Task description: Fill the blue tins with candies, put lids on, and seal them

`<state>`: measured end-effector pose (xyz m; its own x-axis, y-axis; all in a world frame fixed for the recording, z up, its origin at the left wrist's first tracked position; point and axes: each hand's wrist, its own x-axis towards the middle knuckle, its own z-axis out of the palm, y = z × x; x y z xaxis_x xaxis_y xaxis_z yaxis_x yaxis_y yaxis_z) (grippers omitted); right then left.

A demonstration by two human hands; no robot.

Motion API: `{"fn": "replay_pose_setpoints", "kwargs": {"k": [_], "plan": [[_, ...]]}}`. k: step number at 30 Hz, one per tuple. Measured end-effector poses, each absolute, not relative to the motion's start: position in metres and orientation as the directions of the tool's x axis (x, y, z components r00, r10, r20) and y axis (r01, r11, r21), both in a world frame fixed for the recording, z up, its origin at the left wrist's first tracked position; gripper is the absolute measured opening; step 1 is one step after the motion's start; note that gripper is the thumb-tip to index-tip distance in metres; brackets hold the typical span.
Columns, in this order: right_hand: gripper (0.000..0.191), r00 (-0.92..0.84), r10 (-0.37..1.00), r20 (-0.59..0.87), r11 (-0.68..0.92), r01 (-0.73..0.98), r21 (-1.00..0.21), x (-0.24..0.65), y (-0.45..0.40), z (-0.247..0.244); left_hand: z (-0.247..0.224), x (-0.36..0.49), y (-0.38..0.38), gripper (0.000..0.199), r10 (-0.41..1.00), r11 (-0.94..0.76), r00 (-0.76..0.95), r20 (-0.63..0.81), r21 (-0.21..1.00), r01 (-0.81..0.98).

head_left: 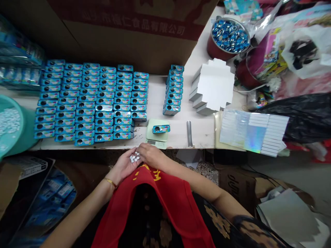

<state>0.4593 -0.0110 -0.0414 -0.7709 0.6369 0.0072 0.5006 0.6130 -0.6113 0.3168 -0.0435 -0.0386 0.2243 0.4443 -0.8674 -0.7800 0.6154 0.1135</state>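
White candy tablets (pixel 134 158) lie in the cupped palm of my left hand (pixel 126 162), close to my body below the table edge. My right hand (pixel 151 154) touches it from the right, its fingers curled over the tablets; what they pinch, if anything, is hidden. Just beyond my hands stands a pale green scale (pixel 156 138) with one blue tin (pixel 161 129) on it. Several rows of blue tins (pixel 85 110) with dark round openings fill the table to the left. A shorter row of such tins (pixel 173 89) stands right of the middle.
A green tub (pixel 28 120) of white tablets is at far left. Behind the tins rises a large cardboard box (pixel 124 41). To the right are a metal strip (pixel 189 133), stacked white cartons (pixel 214 84), a pot of blue caps (pixel 219 51) and sticker sheets (pixel 254 131).
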Motion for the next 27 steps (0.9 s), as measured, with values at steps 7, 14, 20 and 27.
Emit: {"fn": "replay_pose_setpoints", "kwargs": {"k": [7,14,20,27], "plan": [[0.017,-0.462,0.886,0.036,0.388,0.699,-0.601,0.515,0.037,-0.044,-0.039,0.314,-0.035,0.024,0.492,0.648,0.288,-0.821,0.125,-0.751],[0.026,-0.434,0.901,0.024,0.356,0.706,-0.613,0.524,0.052,-0.058,-0.037,0.312,-0.036,0.026,0.476,0.622,0.258,-0.841,0.114,-0.775],[0.024,-0.399,0.915,0.066,0.295,0.547,-0.783,0.520,0.055,-0.060,-0.037,0.308,-0.037,0.028,0.471,0.604,0.245,-0.847,0.106,-0.790],[0.017,-0.169,0.984,0.049,0.122,0.453,-0.883,0.527,0.047,-0.039,-0.035,0.305,-0.039,0.028,0.453,0.574,0.205,-0.868,0.108,-0.812]]}}
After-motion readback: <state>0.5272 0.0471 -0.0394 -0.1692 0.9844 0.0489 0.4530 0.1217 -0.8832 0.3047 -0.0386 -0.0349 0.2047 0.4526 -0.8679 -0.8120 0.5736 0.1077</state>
